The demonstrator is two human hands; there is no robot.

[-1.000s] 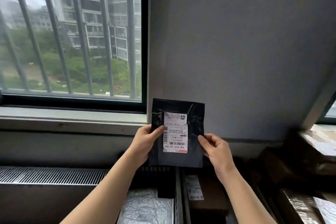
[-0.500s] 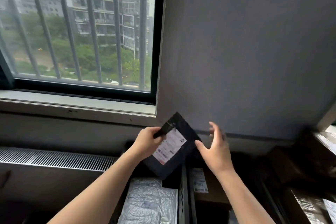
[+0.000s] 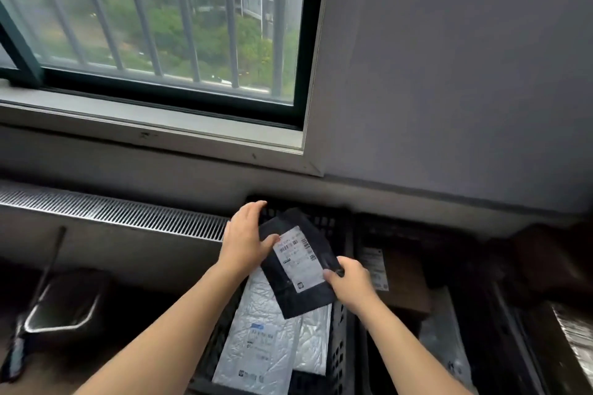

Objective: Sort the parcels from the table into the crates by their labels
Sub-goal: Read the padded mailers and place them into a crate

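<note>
While the black parcel (image 3: 298, 297) hangs tilted, label up, just above the silver mailers (image 3: 256, 337) in the left crate (image 3: 337, 359), both hands pinch it between thumb and fingers: left hand (image 3: 245, 240) at its far-left corner, right hand (image 3: 349, 282) at its near-right edge. Gripping opposite corners probably holds the soft pouch flat and its label readable for setting down there.

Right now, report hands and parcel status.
Left hand and right hand both hold black parcel, label up. Over left crate, above grey mailers. Nothing in the way.
</note>
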